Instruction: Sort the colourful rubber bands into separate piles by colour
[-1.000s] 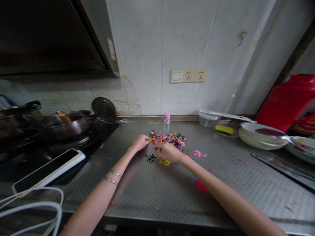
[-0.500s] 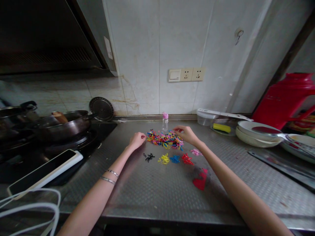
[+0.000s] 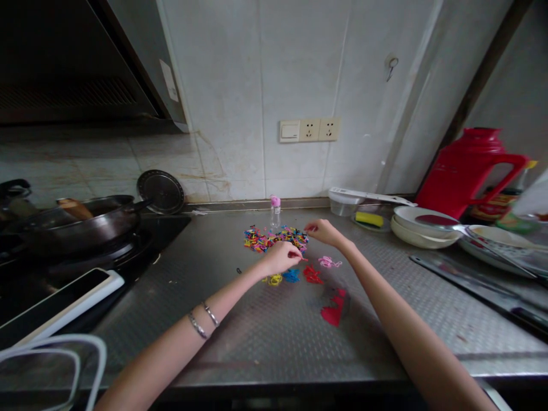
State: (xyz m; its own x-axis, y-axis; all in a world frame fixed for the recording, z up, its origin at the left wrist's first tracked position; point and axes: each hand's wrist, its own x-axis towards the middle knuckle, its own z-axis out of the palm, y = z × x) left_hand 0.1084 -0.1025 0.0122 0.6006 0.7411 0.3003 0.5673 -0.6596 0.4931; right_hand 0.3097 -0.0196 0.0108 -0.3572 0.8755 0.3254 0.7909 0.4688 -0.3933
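Note:
My left hand is closed in a pinch on a red rubber band, held above the sorted piles. My right hand has its fingers pressed together by the right end of a mixed heap of small coloured rubber bands; what they hold, if anything, is too small to make out. In front of the heap lie small piles of yellow bands, blue bands, red bands and pink bands. One black band shows beside my left forearm, which hides the other black ones.
Behind the heap stands a small clear bottle with a pink cap. A red heart-patterned piece lies on the metal counter. Bowls, a knife and a red thermos are at right; a pan and white-edged device at left.
My left hand has moved right from the heap's left end, across its front, carrying a red band towards the red pile. My right hand stays by the heap's right end. The view has turned slightly right.

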